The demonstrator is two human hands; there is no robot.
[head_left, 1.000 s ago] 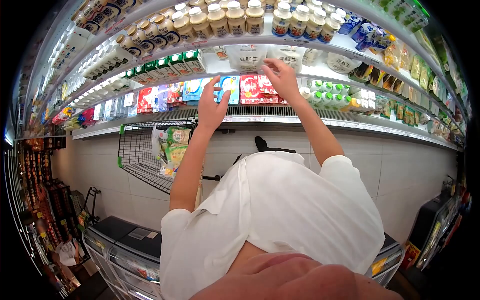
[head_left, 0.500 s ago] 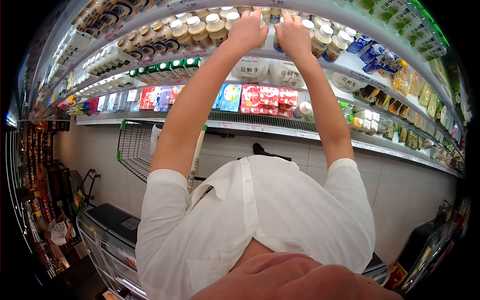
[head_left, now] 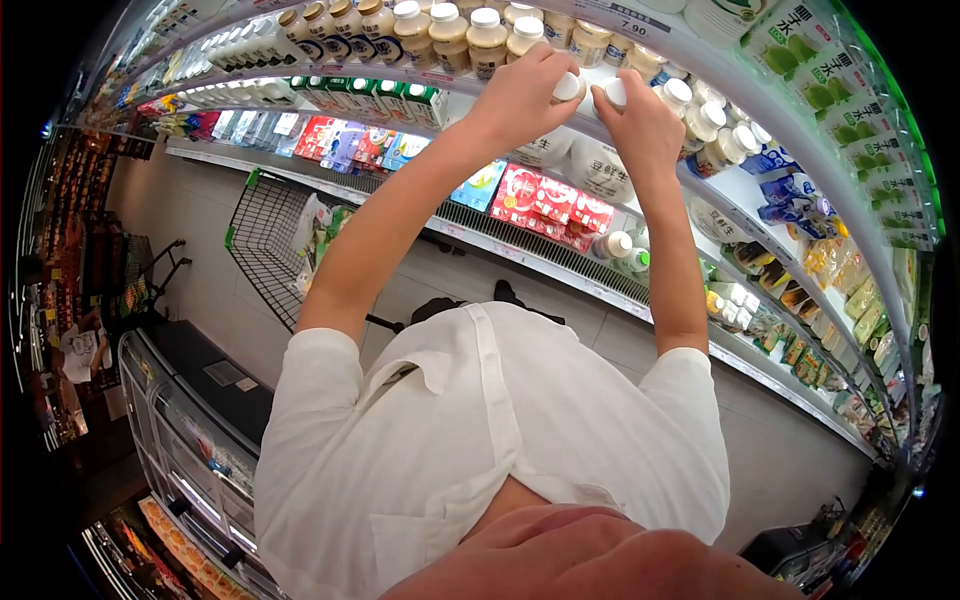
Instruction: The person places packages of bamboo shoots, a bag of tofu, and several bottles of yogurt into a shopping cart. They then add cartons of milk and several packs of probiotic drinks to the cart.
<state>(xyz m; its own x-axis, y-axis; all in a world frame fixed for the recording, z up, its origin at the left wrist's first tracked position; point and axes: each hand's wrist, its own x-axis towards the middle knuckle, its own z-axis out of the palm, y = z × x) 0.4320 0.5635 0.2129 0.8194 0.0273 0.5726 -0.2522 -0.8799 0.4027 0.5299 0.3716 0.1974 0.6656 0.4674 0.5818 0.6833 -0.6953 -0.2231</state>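
Both my arms reach up to a shelf of white-capped bottles. My left hand (head_left: pixel 522 98) is wrapped round one bottle, whose white cap (head_left: pixel 569 88) shows beside the fingers. Just to the right, my right hand (head_left: pixel 645 125) grips a second bottle, its white cap (head_left: pixel 614 93) near the thumb. The hands hide most of both bottle bodies. Beige bottles (head_left: pixel 448 40) with white caps stand in a row left of my left hand. More white-capped bottles (head_left: pixel 703 125) stand right of my right hand.
A shopping cart (head_left: pixel 265 235) with goods in it stands at left below the shelves. Lower shelves hold red cartons (head_left: pixel 545 200) and round white packs (head_left: pixel 600 168). Green-and-white coconut water packs (head_left: pixel 825 95) line the upper right. A glass-sided case (head_left: pixel 170 420) is at lower left.
My view has turned and tilted. Both hands have come down in view and to the right, and the white caps of the two gripped bottles now show between them.
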